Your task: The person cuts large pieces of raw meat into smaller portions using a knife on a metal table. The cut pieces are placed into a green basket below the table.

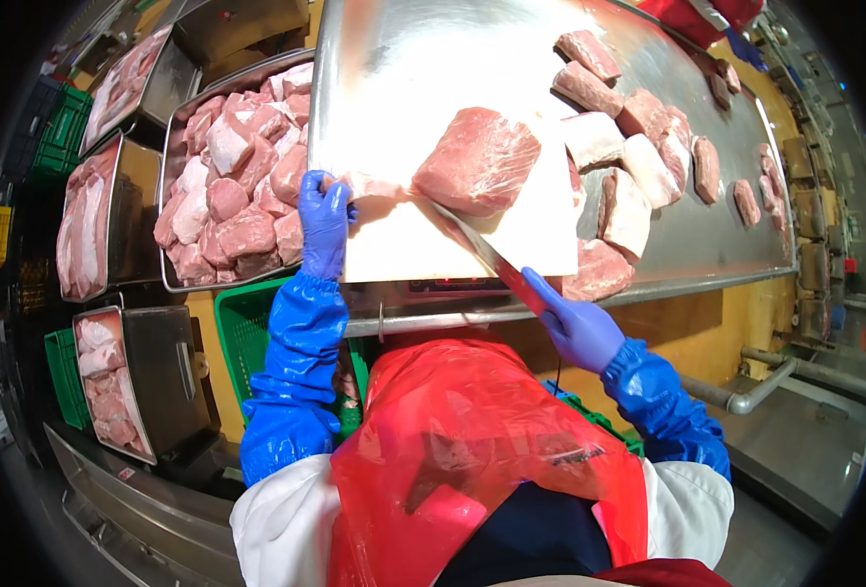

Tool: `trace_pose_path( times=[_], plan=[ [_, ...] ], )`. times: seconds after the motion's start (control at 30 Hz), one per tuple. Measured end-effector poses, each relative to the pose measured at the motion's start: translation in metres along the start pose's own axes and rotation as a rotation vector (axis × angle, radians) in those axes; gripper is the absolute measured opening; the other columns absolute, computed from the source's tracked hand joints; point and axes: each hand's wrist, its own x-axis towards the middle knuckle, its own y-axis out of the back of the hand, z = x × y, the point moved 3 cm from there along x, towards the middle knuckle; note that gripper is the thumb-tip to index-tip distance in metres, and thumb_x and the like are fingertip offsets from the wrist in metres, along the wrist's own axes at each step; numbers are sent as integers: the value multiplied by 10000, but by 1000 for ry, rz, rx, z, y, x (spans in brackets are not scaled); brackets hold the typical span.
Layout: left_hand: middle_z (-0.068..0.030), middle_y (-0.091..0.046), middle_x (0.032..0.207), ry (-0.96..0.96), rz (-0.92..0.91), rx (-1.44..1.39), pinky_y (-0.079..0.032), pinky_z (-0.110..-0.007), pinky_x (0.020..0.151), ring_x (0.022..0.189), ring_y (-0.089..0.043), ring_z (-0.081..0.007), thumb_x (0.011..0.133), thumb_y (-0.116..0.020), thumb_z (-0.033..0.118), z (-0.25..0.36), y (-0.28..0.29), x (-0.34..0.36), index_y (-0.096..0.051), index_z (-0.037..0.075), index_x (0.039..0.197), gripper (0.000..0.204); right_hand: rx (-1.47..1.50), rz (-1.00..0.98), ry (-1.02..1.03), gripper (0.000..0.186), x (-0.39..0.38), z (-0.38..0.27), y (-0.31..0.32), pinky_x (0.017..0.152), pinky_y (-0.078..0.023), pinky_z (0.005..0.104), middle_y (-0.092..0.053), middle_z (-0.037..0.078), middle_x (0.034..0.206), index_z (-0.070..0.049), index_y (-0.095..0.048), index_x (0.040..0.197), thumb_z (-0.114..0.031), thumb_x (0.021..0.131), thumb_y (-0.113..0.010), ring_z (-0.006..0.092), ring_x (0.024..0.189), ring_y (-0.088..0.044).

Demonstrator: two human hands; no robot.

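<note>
Large piece of meat [479,161]: we have it lying on the white cutting board [540,245], blocky enough that its long axis is hard to tell. One corner points lower left, toward our left hand [323,220], which is clamped on the far end of a pale strip [379,186] running nearly crosswise to that corner. Well apart from it, our right hand [581,328] grips a knife [487,251], its blade slanting up-left to the meat's lower-left edge.
</note>
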Motion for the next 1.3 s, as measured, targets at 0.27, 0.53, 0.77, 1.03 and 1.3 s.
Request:
trace_pose_path(
  times=[0.27, 0.53, 0.77, 1.03, 1.3],
  plan=[
    [-136, -612, 1122, -345, -244, 592, -497, -379, 971, 1104, -596, -279, 823, -721, 110, 23, -54, -16, -566, 45, 1306, 512, 408, 352, 316, 739, 24, -39, 45, 721, -525, 513, -676, 273, 914, -167, -237, 1605, -48, 945, -546, 474, 777, -658],
    [-139, -652, 1125, -828, -181, 603, -498, -397, 965, 1070, -632, -302, 795, -754, 28, 112, -64, -16, -681, 21, 1015, 232, 219, 430, 97, 677, 145, -87, 17, 758, -520, 546, -674, 289, 852, -86, -312, 1541, -93, 904, -541, 479, 805, -659],
    [-156, -543, 1357, -523, -1121, 1425, -494, -461, 1023, 1182, -550, -379, 736, -788, 337, 107, -210, 21, -693, 229, 1251, 535, -156, 372, 11, 454, 115, -74, -1, 703, -547, 527, -677, 251, 845, -93, -557, 1330, -100, 876, -582, 427, 748, -674],
    [-161, -607, 1250, -594, -910, 822, -472, -420, 1035, 1154, -599, -349, 852, -710, 268, 78, -161, 47, -712, 127, 1174, 351, -534, 92, -56, 833, -28, -31, 14, 557, -526, 490, -574, 177, 714, -238, -254, 1610, -35, 866, -568, 373, 604, -641],
    [-160, -625, 987, -778, -180, 1016, -502, -452, 835, 928, -596, -360, 763, -725, 100, 11, -68, -49, -654, 56, 943, 199, 148, 442, 203, 795, -19, -30, 47, 729, -552, 463, -661, 277, 1121, -185, -276, 1601, 9, 877, -541, 432, 838, -688]
  ],
)
